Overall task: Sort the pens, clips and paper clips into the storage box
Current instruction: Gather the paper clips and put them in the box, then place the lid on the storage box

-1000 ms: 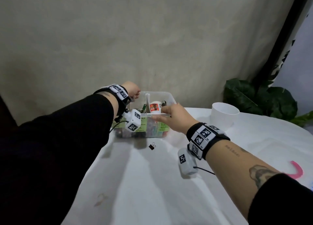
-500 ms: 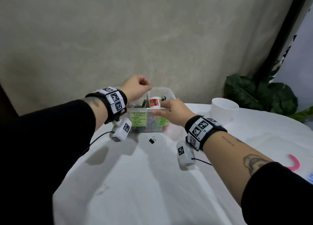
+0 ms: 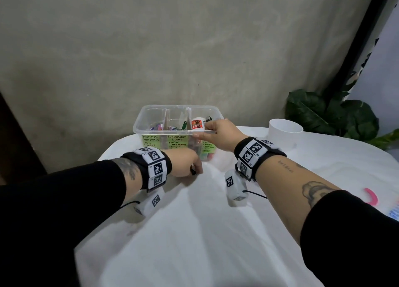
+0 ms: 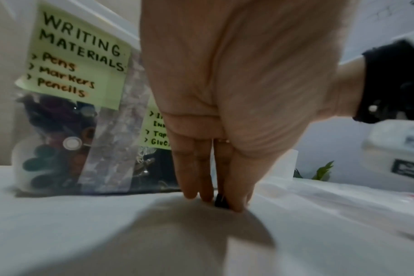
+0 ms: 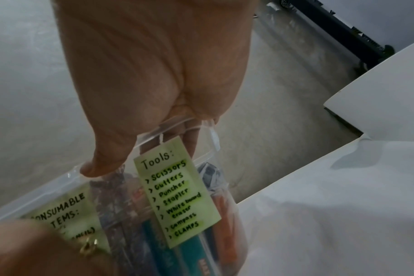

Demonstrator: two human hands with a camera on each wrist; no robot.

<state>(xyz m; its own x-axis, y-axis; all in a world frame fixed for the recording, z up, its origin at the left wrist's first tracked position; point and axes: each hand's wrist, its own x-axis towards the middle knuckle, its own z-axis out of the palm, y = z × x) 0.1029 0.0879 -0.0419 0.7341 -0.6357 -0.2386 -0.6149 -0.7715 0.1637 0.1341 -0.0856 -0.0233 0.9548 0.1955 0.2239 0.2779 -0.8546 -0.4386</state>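
The clear storage box (image 3: 172,132) stands at the table's far edge, split into three compartments with green labels, and holds pens, clips and a glue jar. My right hand (image 3: 207,131) grips its front rim at the right end; in the right wrist view the thumb (image 5: 95,168) lies outside the box wall (image 5: 213,138) and the fingers go inside. My left hand (image 3: 194,170) is down on the white cloth just in front of the box (image 4: 111,149). Its fingertips (image 4: 236,203) pinch a small black binder clip (image 4: 220,200), which still touches the cloth. In the head view that clip (image 3: 192,169) is mostly hidden.
A white cup (image 3: 285,131) stands right of the box, with a leafy plant (image 3: 332,114) behind it. A pink curved item (image 3: 372,197) lies at the right edge. The wall rises close behind the box, and the table's left edge (image 3: 103,157) falls away near my left wrist.
My left hand came from above the box down to the cloth and closed its fingertips on the binder clip. My right hand kept its grip on the box rim.
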